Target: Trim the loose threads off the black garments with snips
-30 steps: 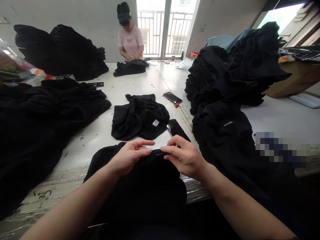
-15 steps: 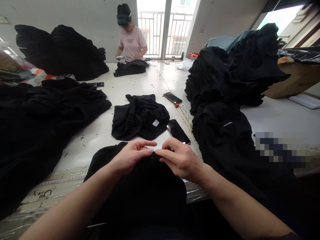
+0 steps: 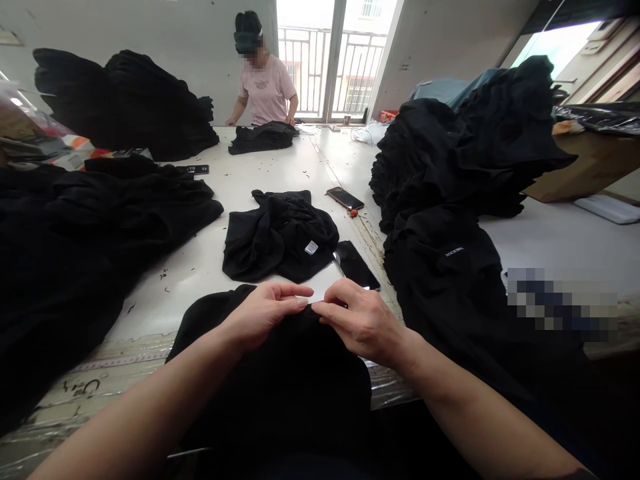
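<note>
Single head-worn camera, looking forward and down from close above the long white surface (image 3: 280, 160), facing the pale-framed glass balcony door (image 3: 305, 67) at upper centre.

A garment workshop: a long white work table (image 3: 280, 167) runs down a plain room, speckled with short black thread clippings (image 3: 163, 273) and loaded with tall heaps of black fabric garments (image 3: 120, 107). A co-worker in a pale pink T-shirt (image 3: 267, 90) stands at its far end, before a glass balcony door with metal railings (image 3: 325, 67), and a brown cardboard box (image 3: 585, 167) sits at the right
</note>
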`<state>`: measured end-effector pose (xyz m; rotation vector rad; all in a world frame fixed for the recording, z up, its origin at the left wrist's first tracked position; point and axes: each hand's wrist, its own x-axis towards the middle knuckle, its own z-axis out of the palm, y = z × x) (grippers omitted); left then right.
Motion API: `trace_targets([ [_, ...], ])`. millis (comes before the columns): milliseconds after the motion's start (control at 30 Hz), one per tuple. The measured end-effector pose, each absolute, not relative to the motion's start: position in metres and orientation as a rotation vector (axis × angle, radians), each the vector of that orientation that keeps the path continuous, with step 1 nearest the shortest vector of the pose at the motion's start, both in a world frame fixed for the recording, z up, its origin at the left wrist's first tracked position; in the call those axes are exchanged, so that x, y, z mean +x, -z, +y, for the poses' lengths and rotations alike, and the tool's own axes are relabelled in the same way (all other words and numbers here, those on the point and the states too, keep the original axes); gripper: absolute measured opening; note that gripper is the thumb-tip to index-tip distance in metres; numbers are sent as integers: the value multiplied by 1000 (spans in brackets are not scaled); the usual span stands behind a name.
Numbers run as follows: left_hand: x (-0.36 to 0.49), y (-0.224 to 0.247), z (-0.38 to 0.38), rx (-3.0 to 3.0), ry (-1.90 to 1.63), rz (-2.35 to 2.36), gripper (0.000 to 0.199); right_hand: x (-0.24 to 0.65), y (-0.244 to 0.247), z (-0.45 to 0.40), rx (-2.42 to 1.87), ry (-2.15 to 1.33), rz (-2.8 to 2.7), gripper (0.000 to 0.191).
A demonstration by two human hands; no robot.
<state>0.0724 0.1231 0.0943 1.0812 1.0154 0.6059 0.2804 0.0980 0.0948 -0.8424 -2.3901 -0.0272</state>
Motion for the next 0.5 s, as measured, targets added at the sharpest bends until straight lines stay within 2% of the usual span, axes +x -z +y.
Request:
trace_targets([
  [500, 77, -95, 126, 1062, -609, 1038, 44, 281, -89, 101, -814, -2, -2340, 18],
])
